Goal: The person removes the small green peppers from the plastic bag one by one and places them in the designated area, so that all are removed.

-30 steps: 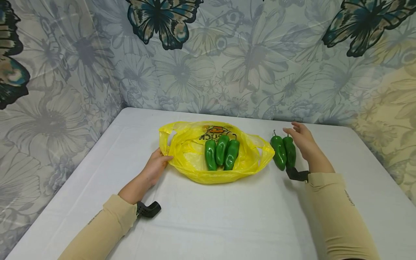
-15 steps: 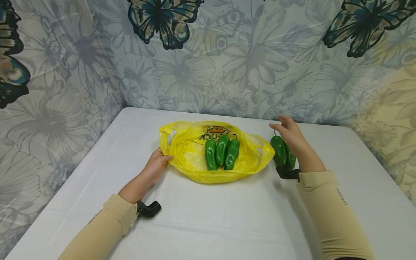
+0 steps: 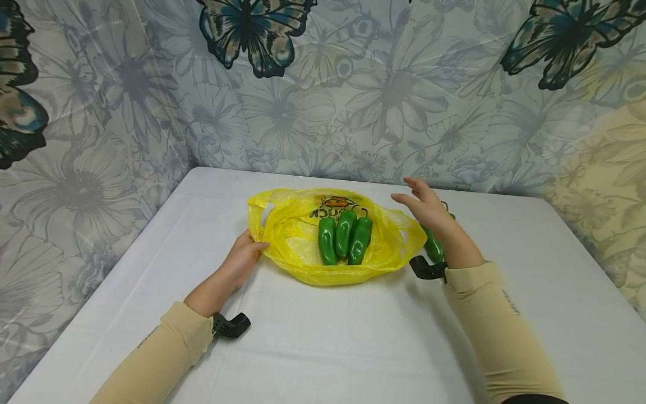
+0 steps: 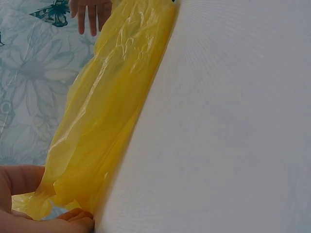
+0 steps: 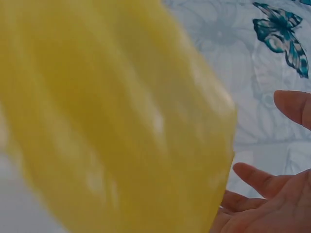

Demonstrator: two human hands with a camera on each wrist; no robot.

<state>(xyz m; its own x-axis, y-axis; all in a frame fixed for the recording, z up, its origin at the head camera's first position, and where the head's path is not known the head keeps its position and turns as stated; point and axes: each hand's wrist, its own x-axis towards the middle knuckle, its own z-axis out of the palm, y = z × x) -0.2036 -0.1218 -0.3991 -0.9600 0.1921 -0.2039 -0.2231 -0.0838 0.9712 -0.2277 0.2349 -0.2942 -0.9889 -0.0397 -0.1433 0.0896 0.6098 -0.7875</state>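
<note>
A yellow plastic bag (image 3: 292,267) lies on its side with its mouth wide, and three green peppers (image 3: 360,241) rest inside. My left hand (image 3: 241,258) pinches the bag's left edge beside the handle; thumb and fingers (image 4: 73,221) on the plastic show in the left wrist view. Over the bag's right end hovers my right hand (image 3: 434,216), fingers spread and holding nothing. In the right wrist view its fingers (image 5: 260,180) lie just beyond the yellow plastic. Behind that hand, a green pepper (image 3: 433,248) on the table is partly covered, and another is almost wholly hidden.
A white cloth covers the table (image 3: 323,342). Its back edge meets a wall hanging (image 3: 383,112) with flowers and butterflies. Black wrist mounts (image 3: 232,325) stick out from both forearms, the right one low beside the bag's right end.
My right hand has moved left, from beside the two peppers on the table to the bag's right end, fingers still spread. The left hand and the bag have stayed put.
</note>
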